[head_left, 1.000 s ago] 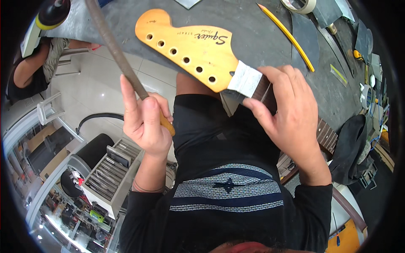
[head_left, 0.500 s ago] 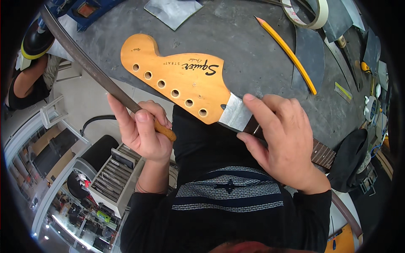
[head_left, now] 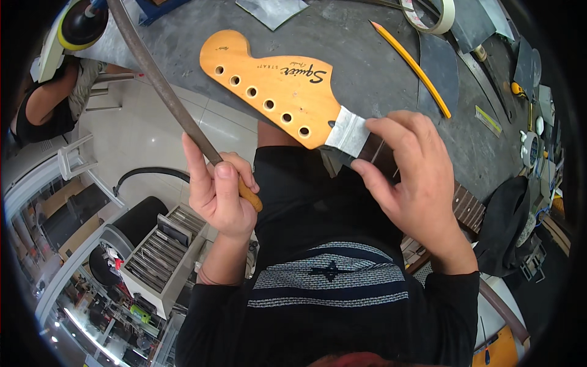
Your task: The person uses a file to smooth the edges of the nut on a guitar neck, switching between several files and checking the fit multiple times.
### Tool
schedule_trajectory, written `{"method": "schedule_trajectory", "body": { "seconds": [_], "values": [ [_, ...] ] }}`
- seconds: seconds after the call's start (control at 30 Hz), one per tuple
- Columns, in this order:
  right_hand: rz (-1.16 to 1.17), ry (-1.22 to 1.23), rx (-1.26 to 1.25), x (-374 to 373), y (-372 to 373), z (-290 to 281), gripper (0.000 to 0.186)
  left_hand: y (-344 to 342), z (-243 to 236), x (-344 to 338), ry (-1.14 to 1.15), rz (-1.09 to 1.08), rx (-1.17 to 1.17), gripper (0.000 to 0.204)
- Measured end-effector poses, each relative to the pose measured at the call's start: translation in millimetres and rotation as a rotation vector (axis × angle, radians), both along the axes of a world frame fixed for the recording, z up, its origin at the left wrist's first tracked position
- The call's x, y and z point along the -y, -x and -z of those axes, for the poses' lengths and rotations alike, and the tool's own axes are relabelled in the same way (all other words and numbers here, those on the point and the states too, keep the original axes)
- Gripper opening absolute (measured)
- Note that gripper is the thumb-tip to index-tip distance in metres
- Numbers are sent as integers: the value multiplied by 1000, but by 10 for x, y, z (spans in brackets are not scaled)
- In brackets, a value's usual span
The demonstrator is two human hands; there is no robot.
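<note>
My left hand [head_left: 223, 199] is closed round the wooden handle of a long dark metal file [head_left: 156, 76], index finger stretched along its shank. The blade slants up toward the far left, apart from the guitar neck [head_left: 468, 208]. That neck lies across the bench edge, its honey-coloured headstock [head_left: 284, 85] pointing far left with a row of holes along the near side. A wrinkled silvery strip [head_left: 348, 131] covers the place where headstock meets dark fretboard. Just right of the strip, my right hand [head_left: 422, 177] spans the fretboard, thumb on the near edge and fingers on the far side.
A grey bench [head_left: 361, 55] bears a yellow pencil [head_left: 416, 70], a tape roll [head_left: 443, 18], dark sheets and a short ruler [head_left: 488, 121]. Dark cloth [head_left: 504, 226] lies at right. A tool rack [head_left: 162, 254] stands lower left. Another person's arm [head_left: 52, 98] shows far left.
The guitar neck's headstock end has shifted away and to the right in view. My left hand and the file have moved slightly right. Both hands keep their holds.
</note>
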State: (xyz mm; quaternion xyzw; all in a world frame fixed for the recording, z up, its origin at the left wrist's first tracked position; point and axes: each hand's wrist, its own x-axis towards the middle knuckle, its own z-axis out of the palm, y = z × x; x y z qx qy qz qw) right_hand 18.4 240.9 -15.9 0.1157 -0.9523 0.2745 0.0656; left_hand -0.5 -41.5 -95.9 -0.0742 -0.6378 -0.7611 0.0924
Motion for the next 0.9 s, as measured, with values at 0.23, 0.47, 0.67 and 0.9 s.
{"method": "schedule_trajectory", "body": {
  "seconds": [0.23,0.47,0.67,0.9],
  "values": [
    [20,-17,-39,21,-7,21,59,-109,37,74,7,10,15,69],
    [54,-24,24,40,6,-38,62,48,46,51,81,43,3,67],
    [75,28,100,5,1,-47,63,213,70,-7,-7,51,-13,71],
    [63,58,114,-29,39,-77,63,299,93,-30,102,72,7,67]
  ]
}}
